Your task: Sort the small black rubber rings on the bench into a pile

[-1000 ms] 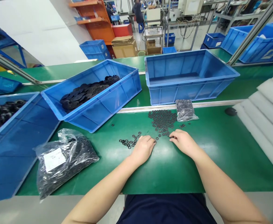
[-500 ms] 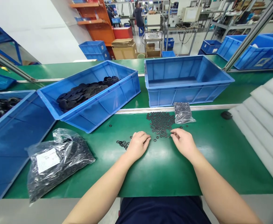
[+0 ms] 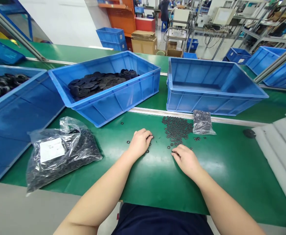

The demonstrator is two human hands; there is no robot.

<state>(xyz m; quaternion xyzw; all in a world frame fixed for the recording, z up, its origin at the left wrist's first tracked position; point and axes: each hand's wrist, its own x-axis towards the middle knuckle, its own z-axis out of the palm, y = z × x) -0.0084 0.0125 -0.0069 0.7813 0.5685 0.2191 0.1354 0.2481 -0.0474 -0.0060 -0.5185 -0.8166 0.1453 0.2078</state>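
Observation:
My left hand (image 3: 140, 143) is closed, thumb and fingers together, low over the green table. A few black rings (image 3: 147, 151) lie beside and partly under it; what its fingertips hold is too small to make out. My right hand (image 3: 186, 160) is pinched closed just in front of a spread of small dark washer-like rings (image 3: 178, 129). Something small and dark shows at its fingertips, but its kind is unclear. Behind that spread, to the right, lies a clear plastic bag of small dark parts (image 3: 203, 122). Several loose pieces (image 3: 197, 139) sit in front of the bag.
A blue bin (image 3: 130, 93) holds black discs; another blue bin (image 3: 216, 99) stands at the back right. At the left are a large bag of black parts (image 3: 84, 153) and a blue bin of black rings (image 3: 22, 120). White foam sheets (image 3: 277, 150) lie at the right.
The camera view has shifted. My right hand has drawn back toward the near side of the ring spread, and loose pieces now show by the bag. My left hand stays closed near the black rings.

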